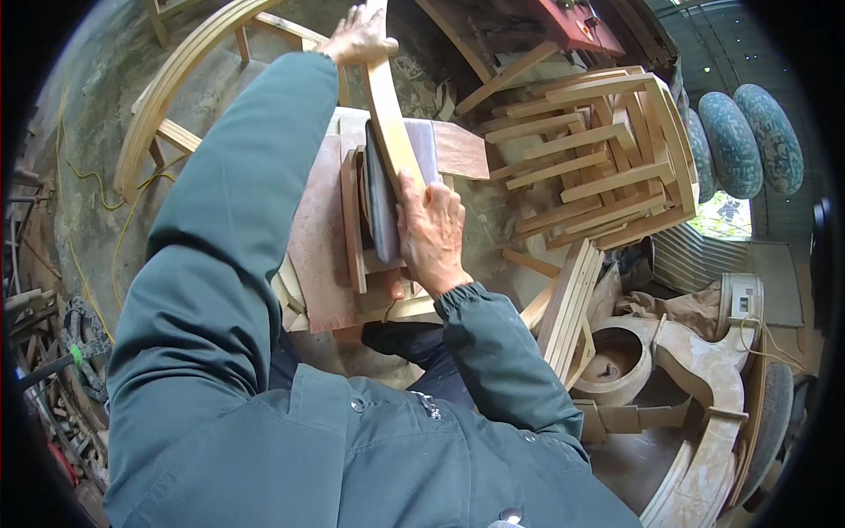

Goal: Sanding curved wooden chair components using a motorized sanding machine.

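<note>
Item: one long, curved strip of pale bare wood (pixel 387 114), bowed like a chair-back rail, stood on edge over a small reddish-brown workbench top (pixel 317 246) directly in front of the person. Its near end rested against a dark grey upright belt or pad (pixel 380 198) flanked by short wooden blocks (pixel 354 220). Left hand (pixel 359 37) was clasped over the far end of the strip, fingers wrapped round it; right hand (pixel 429 231) lay flat with fingers together, pressing the near end sideways against the grey surface. Handling, by judgement: stiff, light enough for a two-handed hold, dry and not slippery, with a slender section that might flex or crack if levered mid-span; best taken at both ends, as here. Surroundings: stacked pale wooden chair frames (pixel 598 158) at right, a large bent wooden hoop (pixel 167 88) at left, carved pale furniture parts (pixel 704 387) at lower right, yellow cable (pixel 92 185) on the concrete floor.
</note>
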### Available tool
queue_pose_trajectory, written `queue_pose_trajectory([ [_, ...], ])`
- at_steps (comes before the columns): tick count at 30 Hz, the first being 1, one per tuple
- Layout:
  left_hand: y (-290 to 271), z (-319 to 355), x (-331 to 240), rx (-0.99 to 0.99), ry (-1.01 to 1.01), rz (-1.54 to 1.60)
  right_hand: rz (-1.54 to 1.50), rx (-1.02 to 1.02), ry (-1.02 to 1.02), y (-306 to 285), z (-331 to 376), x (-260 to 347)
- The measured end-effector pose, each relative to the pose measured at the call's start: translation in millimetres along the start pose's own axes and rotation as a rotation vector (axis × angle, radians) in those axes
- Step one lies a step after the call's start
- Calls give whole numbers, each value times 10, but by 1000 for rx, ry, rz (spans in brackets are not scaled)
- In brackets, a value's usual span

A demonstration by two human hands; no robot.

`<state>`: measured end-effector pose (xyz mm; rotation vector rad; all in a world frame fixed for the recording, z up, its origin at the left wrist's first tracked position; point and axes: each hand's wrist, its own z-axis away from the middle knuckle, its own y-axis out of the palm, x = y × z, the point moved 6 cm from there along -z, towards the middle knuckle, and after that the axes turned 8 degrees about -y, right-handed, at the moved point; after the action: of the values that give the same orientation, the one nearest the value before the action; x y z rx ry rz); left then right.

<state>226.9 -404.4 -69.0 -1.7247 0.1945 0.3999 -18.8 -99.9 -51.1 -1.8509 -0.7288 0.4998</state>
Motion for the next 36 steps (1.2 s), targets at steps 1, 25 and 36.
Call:
queue_pose_trajectory([
  [1, 196, 100, -332, 72, 0, 70, 43, 21, 23, -78, 228, -126],
  [25, 123, 5216, -1643, -91, -25, 1003, -417, 91, 565, -1788, 4564, 1228],
  [36, -1322, 4833, -2316, 337, -125, 1907, -513, -42, 394, -2066, 3831, 1170],
])
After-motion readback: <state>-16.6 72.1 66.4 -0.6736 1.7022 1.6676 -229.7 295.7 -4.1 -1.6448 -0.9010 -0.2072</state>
